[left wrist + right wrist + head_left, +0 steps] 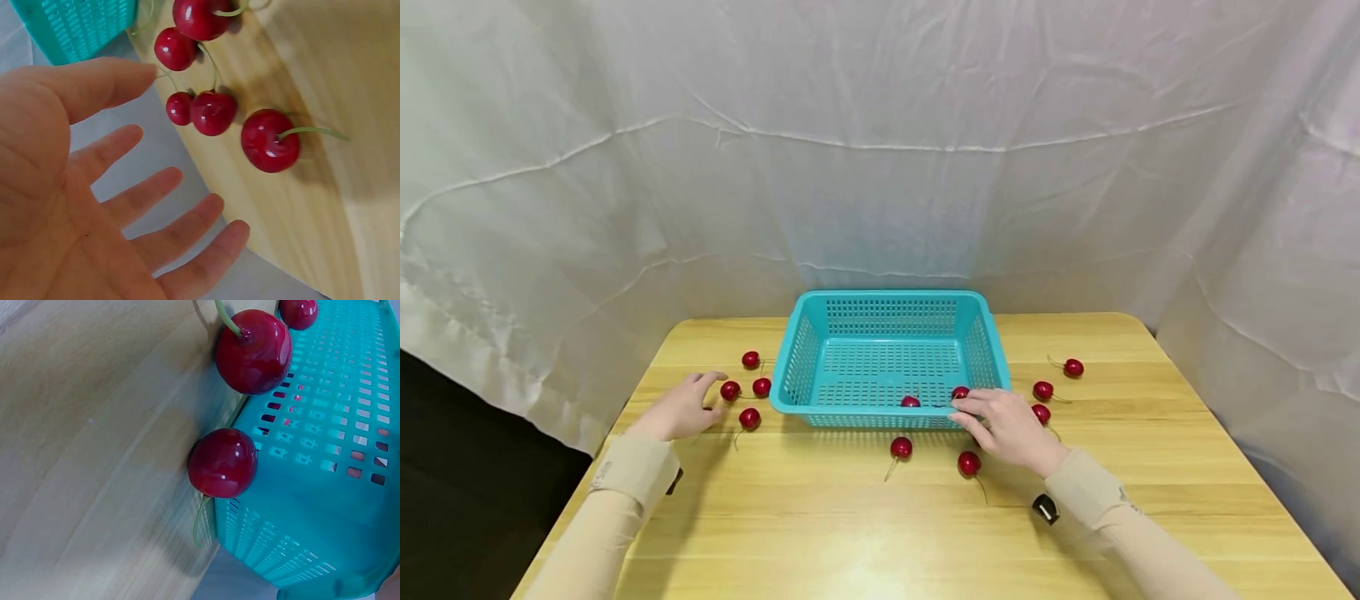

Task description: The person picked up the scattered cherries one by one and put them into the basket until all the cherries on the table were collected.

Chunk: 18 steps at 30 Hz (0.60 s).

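A turquoise plastic basket (797, 410) stands at the back of the table, with a red cherry (910, 402) inside by its near wall. My left hand (677, 408) hovers left of the basket, its fingers spread and apart from a nearby cherry (270, 140). Over the basket's near right rim reaches my right hand (1003, 425). Just beyond its fingertips another cherry (960, 392) shows inside the basket; whether the fingers pinch it or its stem is hidden. In the right wrist view, most of that hand lies out of sight, and a stemmed cherry (222, 462) lies outside the basket.
Several cherries lie left of the basket, one of them a cherry (749, 419) with its stem toward me. In front are a cherry (901, 448) and another cherry (968, 463). More lie at right, including a cherry (1073, 367). Pale curtains (880, 208) hang behind the table.
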Motion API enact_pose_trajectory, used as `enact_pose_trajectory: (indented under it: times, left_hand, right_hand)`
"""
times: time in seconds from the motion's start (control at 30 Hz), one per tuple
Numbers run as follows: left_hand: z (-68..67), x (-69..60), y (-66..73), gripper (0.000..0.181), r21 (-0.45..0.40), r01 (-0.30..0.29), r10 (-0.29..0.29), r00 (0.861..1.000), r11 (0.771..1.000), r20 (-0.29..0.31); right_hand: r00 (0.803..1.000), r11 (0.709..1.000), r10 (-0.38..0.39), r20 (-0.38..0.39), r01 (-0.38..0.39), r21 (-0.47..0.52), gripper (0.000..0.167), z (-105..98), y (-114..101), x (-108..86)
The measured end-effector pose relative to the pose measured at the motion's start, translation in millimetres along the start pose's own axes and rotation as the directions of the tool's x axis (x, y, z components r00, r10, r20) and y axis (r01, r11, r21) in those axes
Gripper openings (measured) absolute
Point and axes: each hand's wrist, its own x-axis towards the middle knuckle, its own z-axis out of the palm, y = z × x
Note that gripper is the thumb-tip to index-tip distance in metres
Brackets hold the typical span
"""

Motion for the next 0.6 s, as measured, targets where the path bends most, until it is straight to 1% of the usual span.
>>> enact_pose_trajectory:
  times: [0.1,0.27,0.5,0.6]
  left_hand:
    - [2.4,-3.9,-3.4,0.064,-0.003,0.019,-0.019,0.999,1.000,0.032]
    - [7.1,-6.6,-6.8,0.062,-0.010,0.043,-0.043,0.997,0.999,0.057]
    - [16.4,-6.2,-12.6,0.054,-0.019,0.042,-0.040,0.997,0.999,0.067]
    - [18.8,-6.5,-14.8,0.054,-0.021,0.048,-0.046,0.995,0.999,0.084]
  right_hand:
    - [1.000,1.000,-0.004,-0.005,0.004,0.002,0.020,-1,0,-0.7]
    - [1.000,1.000,0.002,0.000,-0.002,0.002,0.021,-1,0,-0.7]
    - [1.000,1.000,0.005,0.005,-0.005,0.003,0.021,-1,0,0.1]
    - [1.000,1.000,0.001,0.001,-0.001,0.002,0.021,0,0,0.4]
